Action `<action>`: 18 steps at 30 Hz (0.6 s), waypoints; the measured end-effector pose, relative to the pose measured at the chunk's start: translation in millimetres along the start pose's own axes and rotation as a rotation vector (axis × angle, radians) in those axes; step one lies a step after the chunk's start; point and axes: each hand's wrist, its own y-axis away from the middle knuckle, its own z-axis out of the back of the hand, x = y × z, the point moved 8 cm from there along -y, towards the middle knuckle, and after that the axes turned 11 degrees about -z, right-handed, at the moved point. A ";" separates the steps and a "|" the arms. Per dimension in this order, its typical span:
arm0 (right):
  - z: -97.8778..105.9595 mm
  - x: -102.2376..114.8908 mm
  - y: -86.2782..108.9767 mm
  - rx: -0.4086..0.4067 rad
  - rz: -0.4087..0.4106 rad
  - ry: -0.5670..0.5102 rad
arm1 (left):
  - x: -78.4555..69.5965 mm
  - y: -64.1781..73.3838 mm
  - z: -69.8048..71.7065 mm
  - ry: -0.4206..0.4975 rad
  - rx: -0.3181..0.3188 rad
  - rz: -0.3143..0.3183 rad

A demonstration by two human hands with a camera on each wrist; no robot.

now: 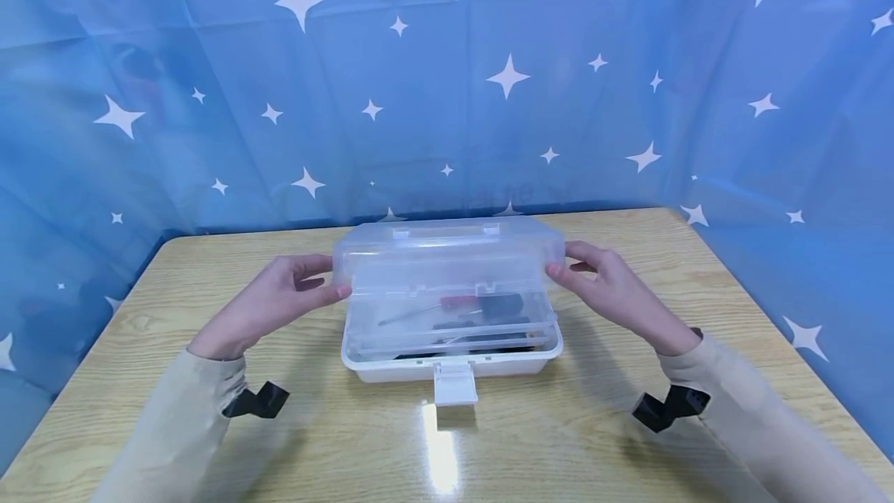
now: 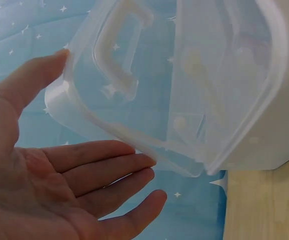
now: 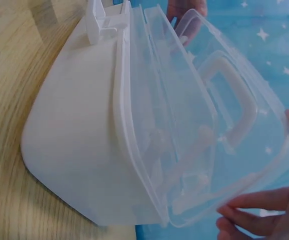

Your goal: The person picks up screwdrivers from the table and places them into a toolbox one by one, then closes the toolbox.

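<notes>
A white storage box [image 1: 398, 369] with a clear lid [image 1: 447, 237] stands on the table, the lid raised and tilted back. My left hand [image 1: 279, 293] holds the lid's left end, thumb on one edge and fingertips on the other. At the right end, my right hand [image 1: 606, 286] pinches the lid between thumb and fingers. A white handle [image 2: 109, 50] shows on the lid. Under the lid, a translucent tray [image 1: 391, 305] is lifted above the base. Through it show a red piece [image 1: 459, 303] and several dark items, blurred. The front latch [image 1: 455, 385] hangs open.
The wooden table [image 1: 335, 449] reaches back to a blue curtain [image 1: 447, 84] with white stars, close behind the box. Black wrist mounts [image 1: 257, 400] sit on both sleeves.
</notes>
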 end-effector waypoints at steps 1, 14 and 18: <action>-1.2 -1.2 -0.3 -0.001 0.009 -0.002 | 1.1 -0.5 -1.3 -0.003 0.001 -0.005; -14.3 -13.6 -15.0 0.039 0.134 -0.047 | 18.5 -10.8 -11.2 -0.073 -0.062 0.005; -16.5 -22.7 -21.7 0.061 0.129 -0.057 | 22.7 -14.9 -15.4 -0.094 -0.081 -0.001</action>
